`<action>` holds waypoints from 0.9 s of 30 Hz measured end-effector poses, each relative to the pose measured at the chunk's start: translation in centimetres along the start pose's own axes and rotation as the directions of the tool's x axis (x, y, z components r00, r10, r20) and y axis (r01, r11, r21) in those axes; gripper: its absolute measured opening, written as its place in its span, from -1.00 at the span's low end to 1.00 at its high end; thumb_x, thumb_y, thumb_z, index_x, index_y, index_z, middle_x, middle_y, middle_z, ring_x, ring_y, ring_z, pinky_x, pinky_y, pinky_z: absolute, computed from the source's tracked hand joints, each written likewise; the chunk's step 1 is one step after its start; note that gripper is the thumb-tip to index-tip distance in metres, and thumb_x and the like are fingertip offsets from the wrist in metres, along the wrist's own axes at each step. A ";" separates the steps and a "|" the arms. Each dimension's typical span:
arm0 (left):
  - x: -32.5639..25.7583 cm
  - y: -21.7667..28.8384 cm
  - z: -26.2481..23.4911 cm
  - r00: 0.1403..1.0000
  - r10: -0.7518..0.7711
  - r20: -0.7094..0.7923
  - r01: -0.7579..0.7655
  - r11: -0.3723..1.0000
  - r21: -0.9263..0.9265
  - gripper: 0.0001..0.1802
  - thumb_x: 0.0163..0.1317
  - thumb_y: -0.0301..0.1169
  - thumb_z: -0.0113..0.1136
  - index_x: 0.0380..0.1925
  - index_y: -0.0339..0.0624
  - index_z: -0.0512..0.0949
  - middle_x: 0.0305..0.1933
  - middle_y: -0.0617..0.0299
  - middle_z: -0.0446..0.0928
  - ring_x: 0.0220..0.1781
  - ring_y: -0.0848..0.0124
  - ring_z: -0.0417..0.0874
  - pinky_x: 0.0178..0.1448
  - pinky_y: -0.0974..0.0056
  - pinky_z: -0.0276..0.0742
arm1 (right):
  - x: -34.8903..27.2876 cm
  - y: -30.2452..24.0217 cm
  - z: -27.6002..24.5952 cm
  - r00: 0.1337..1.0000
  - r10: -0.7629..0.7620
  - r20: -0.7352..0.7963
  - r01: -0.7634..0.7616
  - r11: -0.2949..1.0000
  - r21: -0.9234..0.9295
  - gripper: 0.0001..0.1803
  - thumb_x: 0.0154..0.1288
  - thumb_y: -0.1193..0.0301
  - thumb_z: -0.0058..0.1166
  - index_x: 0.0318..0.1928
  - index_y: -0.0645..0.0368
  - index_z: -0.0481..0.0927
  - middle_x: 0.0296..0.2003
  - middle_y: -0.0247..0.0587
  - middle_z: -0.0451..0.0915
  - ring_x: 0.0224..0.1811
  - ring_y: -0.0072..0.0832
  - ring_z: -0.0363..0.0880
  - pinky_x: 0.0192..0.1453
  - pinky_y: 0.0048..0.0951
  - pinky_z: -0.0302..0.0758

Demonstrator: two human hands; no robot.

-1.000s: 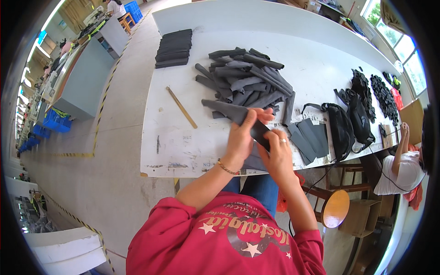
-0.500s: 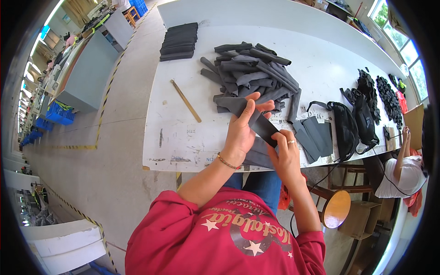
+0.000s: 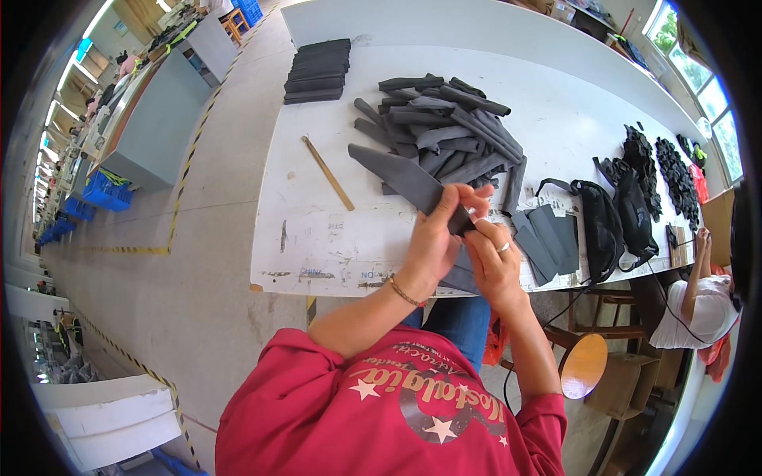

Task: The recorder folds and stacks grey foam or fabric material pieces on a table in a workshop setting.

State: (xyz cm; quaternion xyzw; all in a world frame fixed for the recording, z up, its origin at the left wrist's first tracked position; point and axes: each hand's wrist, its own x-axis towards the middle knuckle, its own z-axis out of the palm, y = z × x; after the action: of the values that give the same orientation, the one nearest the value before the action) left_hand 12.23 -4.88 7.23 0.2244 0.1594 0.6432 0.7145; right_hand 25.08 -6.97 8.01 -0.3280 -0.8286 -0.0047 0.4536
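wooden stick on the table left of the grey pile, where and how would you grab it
Probably pinch the wooden stick across its narrow width near the middle, coming from above. It lies flat and diagonal on the white table, apart from the grey fabric pile.

Long dark grey fabric strip [image 3: 401,176], flat, slanting up-left from the hands above the white table [image 3: 317,238]

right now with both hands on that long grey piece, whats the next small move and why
Probably lay the grey fabric piece down onto the small stack of grey pieces by the right hand. Both that hand and the left hand pinch its near end above the table edge, its far end trails toward the loose grey pile, and flat pieces already lie under the hands.
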 end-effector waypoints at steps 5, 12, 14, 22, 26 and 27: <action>-0.3 0.0 -0.3 0.998 0.048 0.044 -0.044 0.996 -0.083 -0.66 0.47 -0.15 0.02 -0.15 -0.24 0.54 -0.15 0.08 0.67 0.26 0.20 0.53 0.29 0.15 0.45 | 1.2 -0.9 1.0 0.988 0.146 0.055 -0.149 0.988 0.042 -0.73 0.02 0.64 0.24 -0.22 0.26 0.54 -0.16 -0.07 0.52 -0.20 -0.09 0.58 -0.18 -0.19 0.54; 0.9 2.7 0.5 0.992 -0.003 -0.126 -0.002 0.999 -0.044 -0.64 0.47 -0.19 0.01 0.00 -0.28 0.51 -0.18 0.08 0.67 0.05 0.17 0.65 0.25 0.10 0.51 | 0.5 -0.3 -1.5 0.962 0.241 0.130 -0.253 0.963 0.088 -0.81 0.13 0.63 0.26 -0.23 0.24 0.56 -0.22 -0.10 0.54 -0.24 -0.12 0.59 -0.22 -0.24 0.53; 1.3 3.9 0.9 0.989 0.135 -0.065 -0.132 0.990 0.040 -0.64 0.46 -0.21 0.04 0.01 -0.30 0.50 -0.22 0.07 0.65 -0.03 0.12 0.68 0.21 0.06 0.54 | 0.9 -0.1 -2.1 0.980 0.180 0.090 -0.188 0.978 0.088 -0.81 0.09 0.64 0.27 -0.28 0.25 0.55 -0.26 -0.12 0.54 -0.32 -0.13 0.58 -0.31 -0.24 0.51; 0.6 1.9 2.1 0.989 0.138 -0.051 -0.142 0.986 -0.091 -0.63 0.42 -0.15 0.09 -0.02 -0.24 0.51 -0.29 0.19 0.64 -0.02 0.12 0.68 0.21 0.11 0.51 | 2.2 0.1 -2.5 0.997 0.075 0.018 -0.077 0.993 0.091 -0.76 -0.02 0.69 0.28 -0.31 0.27 0.54 -0.28 -0.13 0.54 -0.36 -0.18 0.55 -0.31 -0.29 0.50; 0.1 1.4 2.3 0.990 0.138 -0.016 -0.138 0.986 -0.089 -0.68 0.45 -0.18 0.04 -0.02 -0.19 0.50 -0.29 0.24 0.64 0.00 0.17 0.68 0.18 0.16 0.48 | 2.3 0.1 -2.4 0.997 0.080 0.020 -0.081 0.991 0.102 -0.75 -0.03 0.70 0.28 -0.31 0.28 0.54 -0.27 -0.12 0.54 -0.35 -0.19 0.56 -0.32 -0.28 0.50; 0.2 1.2 2.2 0.992 0.125 -0.017 -0.126 0.988 -0.094 -0.68 0.45 -0.17 0.04 -0.03 -0.19 0.50 -0.29 0.24 0.64 0.01 0.17 0.68 0.18 0.16 0.48 | 2.2 0.1 -2.3 0.997 0.073 0.023 -0.075 0.992 0.103 -0.75 -0.04 0.70 0.28 -0.31 0.28 0.54 -0.27 -0.12 0.54 -0.35 -0.19 0.56 -0.33 -0.28 0.50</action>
State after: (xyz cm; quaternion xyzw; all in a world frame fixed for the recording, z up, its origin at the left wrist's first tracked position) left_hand 12.40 -4.90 9.76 0.1960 0.1181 0.6949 0.6817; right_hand 26.00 -6.42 10.99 -0.3346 -0.8192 0.0582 0.4621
